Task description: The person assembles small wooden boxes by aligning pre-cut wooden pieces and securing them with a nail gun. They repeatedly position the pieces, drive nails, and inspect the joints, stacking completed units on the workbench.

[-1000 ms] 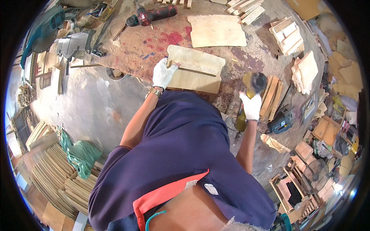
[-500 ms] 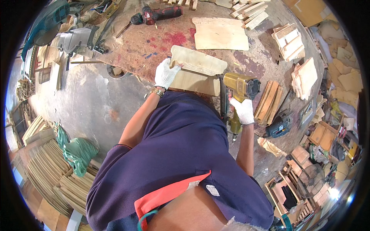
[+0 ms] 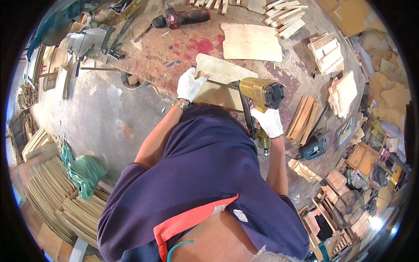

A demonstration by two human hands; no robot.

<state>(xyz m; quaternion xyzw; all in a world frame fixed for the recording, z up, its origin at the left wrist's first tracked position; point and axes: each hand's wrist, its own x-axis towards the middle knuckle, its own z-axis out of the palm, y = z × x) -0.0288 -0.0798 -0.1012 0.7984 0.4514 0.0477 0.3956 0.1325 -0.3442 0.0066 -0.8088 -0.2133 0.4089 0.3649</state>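
My left hand (image 3: 190,85), in a white knit glove, is closed on the left end of a pale wooden board (image 3: 218,67) with a shaped edge. Beneath and nearer to me lies a second wooden board (image 3: 219,95), partly shaded, at the bench edge. Wrapped round the grip of a gold and black nail gun (image 3: 256,91) is my gloved right hand (image 3: 268,122). The gun's nose reaches over the right part of the upper board; the nose hides whether it touches the wood.
Farther off lie a flat shaped panel (image 3: 252,42) and a red-black cordless tool (image 3: 183,18). Wood strips (image 3: 302,120), stacked pieces (image 3: 342,94) and a blue power tool (image 3: 313,147) sit to the right. A mitre saw (image 3: 56,26) stands at far left.
My right hand has brought the nail gun leftward, its nose now over the upper board. My left hand keeps its hold on the board. The whole view has shifted slightly.
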